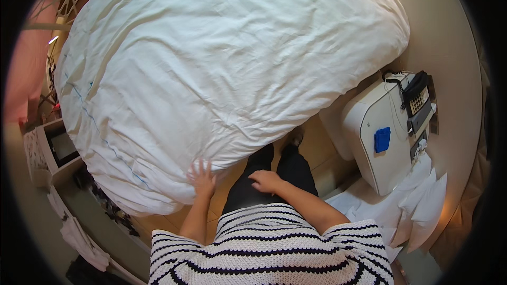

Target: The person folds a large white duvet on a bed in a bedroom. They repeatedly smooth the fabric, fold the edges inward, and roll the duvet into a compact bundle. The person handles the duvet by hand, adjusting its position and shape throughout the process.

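A large white duvet (222, 59) covers the bed in front of me, wrinkled over most of its surface. A blue line of stitching (93, 120) runs along its left side. My left hand (203, 178) rests with spread fingers on the near edge of the duvet and grips nothing. In front of my dark trousers, my right hand (266, 181) hangs with loosely curled fingers, apart from the duvet. I see nothing in it, though its palm side is hidden.
A white bedside cabinet (382, 142) stands at right, carrying a black telephone (418, 95) and a folded blue cloth (382, 139). White pillows (420, 209) lie behind it. At left are a box-like cabinet (59, 146) and a hanging white cloth (81, 241). Tiled floor (323, 162) shows between bed and cabinet.
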Available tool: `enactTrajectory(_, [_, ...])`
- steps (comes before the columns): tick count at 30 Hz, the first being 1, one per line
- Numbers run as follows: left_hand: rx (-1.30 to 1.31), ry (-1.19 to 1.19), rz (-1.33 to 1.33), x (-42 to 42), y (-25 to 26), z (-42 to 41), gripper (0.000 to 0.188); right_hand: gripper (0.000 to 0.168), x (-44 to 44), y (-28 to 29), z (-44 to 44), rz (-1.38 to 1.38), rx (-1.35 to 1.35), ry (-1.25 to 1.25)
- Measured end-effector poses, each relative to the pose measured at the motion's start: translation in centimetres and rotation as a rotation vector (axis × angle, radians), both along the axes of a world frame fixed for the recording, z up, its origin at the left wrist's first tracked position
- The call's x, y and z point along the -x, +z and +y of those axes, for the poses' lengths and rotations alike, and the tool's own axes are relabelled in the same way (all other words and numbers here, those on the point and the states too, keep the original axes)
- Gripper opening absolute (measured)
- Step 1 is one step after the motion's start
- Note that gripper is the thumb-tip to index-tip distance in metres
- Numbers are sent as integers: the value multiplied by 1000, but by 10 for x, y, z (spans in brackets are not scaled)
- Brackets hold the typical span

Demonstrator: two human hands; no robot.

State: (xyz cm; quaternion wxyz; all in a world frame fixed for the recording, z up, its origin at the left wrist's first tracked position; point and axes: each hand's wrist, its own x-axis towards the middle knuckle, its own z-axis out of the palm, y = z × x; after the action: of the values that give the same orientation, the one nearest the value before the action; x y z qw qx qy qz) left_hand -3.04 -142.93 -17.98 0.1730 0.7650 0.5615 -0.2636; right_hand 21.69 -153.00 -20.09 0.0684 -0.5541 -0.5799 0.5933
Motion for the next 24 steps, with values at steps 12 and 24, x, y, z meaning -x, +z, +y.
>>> enactTrajectory(12, [-664, 679, -89, 111, 6, -38, 57, 20, -101, -6, -20, -452, -40, -752])
enactTrajectory(24, [-371, 686, -766, 225, -6, -62, 41, 13, 70, -73, -222, -115, 116, -767])
